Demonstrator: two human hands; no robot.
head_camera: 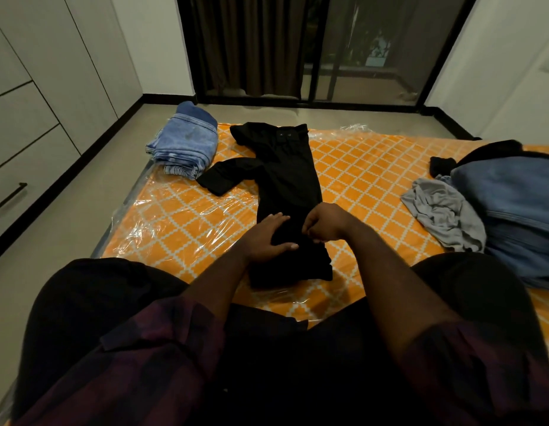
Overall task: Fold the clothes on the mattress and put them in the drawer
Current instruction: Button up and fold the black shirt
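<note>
The black garment point(287, 170) looked limp and light; left grip point(268, 238) lay flat on it, right grip point(324, 224) pinched its edge.

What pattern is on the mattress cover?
Orange with a white diamond lattice, under clear plastic wrap; the mattress shows best in the head view.

The single head view looks forward and down, close over the mattress point(374, 167), toward the window point(359, 47).

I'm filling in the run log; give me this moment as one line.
stage: folding black garment | left hand: flat on it | right hand: pinching its edge | folded jeans: mattress far-left corner | unfolded clothes: right
</note>
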